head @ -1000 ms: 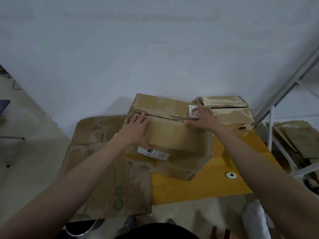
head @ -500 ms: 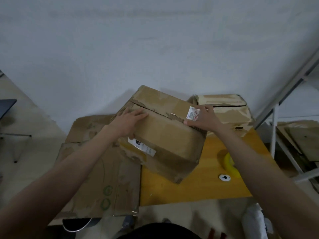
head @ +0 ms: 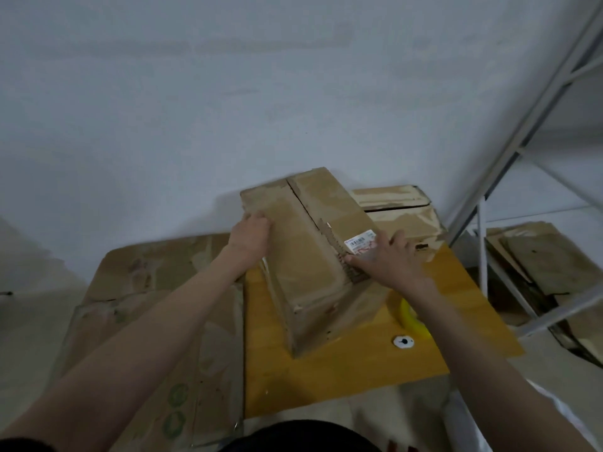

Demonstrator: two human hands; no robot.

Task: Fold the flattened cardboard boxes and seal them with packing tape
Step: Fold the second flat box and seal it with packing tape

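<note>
Holding box (head: 306, 272): both hands; white barcode label (head: 360, 244) (print unreadable).

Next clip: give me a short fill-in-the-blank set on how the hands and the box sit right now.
1. Both hands are on the same cardboard ____, which is tilted on the yellow table.
2. The right hand lies with straight fingers beside a white ____ stuck on the cardboard.
3. The left hand grips the box at its ____ side.
4. The tape roll partly hidden behind the right forearm is ____ in colour.

Missing words: box; label; left; yellow
</note>
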